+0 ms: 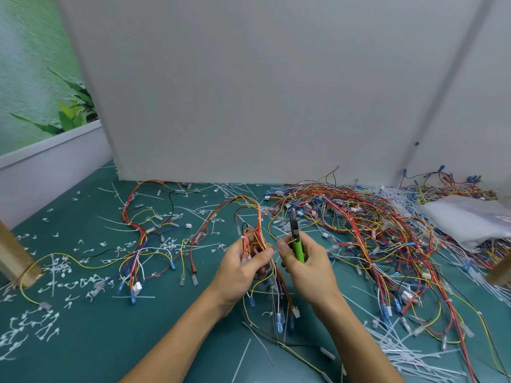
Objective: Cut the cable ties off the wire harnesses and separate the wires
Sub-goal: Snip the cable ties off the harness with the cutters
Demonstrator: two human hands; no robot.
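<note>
My left hand (243,268) grips a wire harness (255,239) of red, yellow and black wires, held up above the green table. The harness loops away toward the back and its connector ends hang below my hand. My right hand (305,265) holds green-handled cutters (296,239), whose dark jaws point up and away. Its thumb and forefinger also pinch a white cable tie (287,241) beside the cutters. The two hands are close together, almost touching.
A large tangled pile of wires (373,233) covers the table's right side, with a clear plastic bag (467,219) beyond it. Another harness (146,239) lies at the left. Cut white tie pieces (55,275) litter the green table (83,341). A grey wall panel (249,106) stands behind.
</note>
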